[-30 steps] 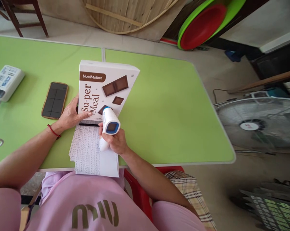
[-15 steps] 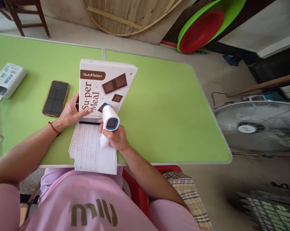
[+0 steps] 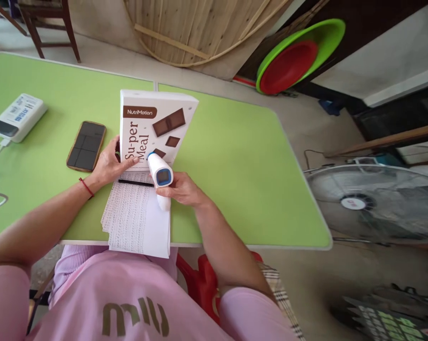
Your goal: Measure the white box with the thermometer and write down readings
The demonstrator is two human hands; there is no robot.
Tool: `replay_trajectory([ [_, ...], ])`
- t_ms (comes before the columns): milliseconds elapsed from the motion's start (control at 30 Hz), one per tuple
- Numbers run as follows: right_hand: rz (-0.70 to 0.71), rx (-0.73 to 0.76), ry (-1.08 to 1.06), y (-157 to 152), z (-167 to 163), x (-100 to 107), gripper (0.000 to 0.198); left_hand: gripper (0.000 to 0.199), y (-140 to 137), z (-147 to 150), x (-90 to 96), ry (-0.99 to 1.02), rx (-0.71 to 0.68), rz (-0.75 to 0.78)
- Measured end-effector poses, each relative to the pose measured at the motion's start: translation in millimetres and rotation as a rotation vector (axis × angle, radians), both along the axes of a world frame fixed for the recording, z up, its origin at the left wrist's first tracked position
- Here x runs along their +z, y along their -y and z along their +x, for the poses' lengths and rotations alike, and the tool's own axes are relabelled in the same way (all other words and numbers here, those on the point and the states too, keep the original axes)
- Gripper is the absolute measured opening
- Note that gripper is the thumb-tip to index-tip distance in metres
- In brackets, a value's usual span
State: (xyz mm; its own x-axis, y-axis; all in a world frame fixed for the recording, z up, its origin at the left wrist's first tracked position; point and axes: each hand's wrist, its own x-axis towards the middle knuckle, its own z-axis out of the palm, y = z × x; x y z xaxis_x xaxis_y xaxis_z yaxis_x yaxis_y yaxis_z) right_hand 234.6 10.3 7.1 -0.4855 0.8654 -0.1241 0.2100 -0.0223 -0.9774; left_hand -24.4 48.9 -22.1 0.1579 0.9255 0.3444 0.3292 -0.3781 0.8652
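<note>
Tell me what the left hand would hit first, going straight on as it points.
Probably the white rectangular cardboard box with brown printing; the left hand seems to touch it, thumb over its front.

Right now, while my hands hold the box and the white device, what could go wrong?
The papers overhang the near edge of the table, so a light bump might slide them off. The black pen lies across them and could go along. Only the left hand holds the box, so it may tip if that grip slackens. The white device in the right hand appears close and might knock it.
</note>
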Motion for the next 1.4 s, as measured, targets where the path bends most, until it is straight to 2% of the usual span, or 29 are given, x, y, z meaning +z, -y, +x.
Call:
replay_trajectory([
  [167, 0.122, -0.193, 0.037, 6, 42, 7, 0.03, 0.088, 0, 1, -3.6, -0.088, -0.009, 0.049],
  [267, 0.197, -0.234, 0.234, 6, 78, 16, 0.032, 0.085, -5, -1, -10.5, -0.129, 0.016, 0.034],
  [367, 0.197, -0.246, 0.487, 3, 103, 14, 0.045, 0.073, -9, -2, -16.1, -0.137, 0.023, 0.037],
  [500, 0.251, -0.248, 0.802, -3, 107, 4, 0.046, 0.072, -6, -4, -15.6, -0.21, 0.037, 0.04],
  [600, 0.282, -0.219, 0.928, -4, 102, 1, 0.046, 0.089, 2, -3, -9.9, -0.333, 0.058, 0.018],
  [700, 0.256, -0.205, 0.999, -4, 102, 1, 0.044, 0.102, 10, -1, -2.4, -0.508, 0.102, -0.027],
  [800, 0.309, -0.23, 1.013, -1, 106, 0, 0.053, 0.104, 14, 0, 3.6, -0.614, 0.157, -0.075],
  [867, 0.489, -0.294, 0.949, 1, 103, 0, 0.057, 0.111, 15, -1, 7.3, -0.623, 0.148, -0.098],
  [933, 0.714, -0.31, 0.772, 4, 90, -2, 0.042, 0.119, 17, -1, 12.4, -0.615, 0.117, -0.135],
  [1000, 0.871, -0.212, 0.56, 8, 67, -6, 0.017, 0.124, 20, -1, 20.0, -0.628, 0.1, -0.174],
  [1033, 0.919, -0.124, 0.487, 10, 53, -9, 0.012, 0.124, 22, 1, 24.6, -0.643, 0.106, -0.187],
  [1133, 1.05, 0.013, 0.568, 15, 16, -18, 0.016, 0.12, 28, 6, 38.0, -0.709, 0.147, -0.233],
  [1200, 1.1, 0.075, 0.651, 18, 4, -23, 0.013, 0.116, 30, 8, 44.0, -0.754, 0.149, -0.262],
  [1300, 1.103, 0.129, 0.673, 17, 7, -24, 0.013, 0.115, 29, 6, 47.7, -0.777, 0.118, -0.264],
  [1400, 1.035, 0.061, 0.488, 12, 23, -21, 0.016, 0.117, 28, 3, 50.4, -0.762, 0.097, -0.264],
])
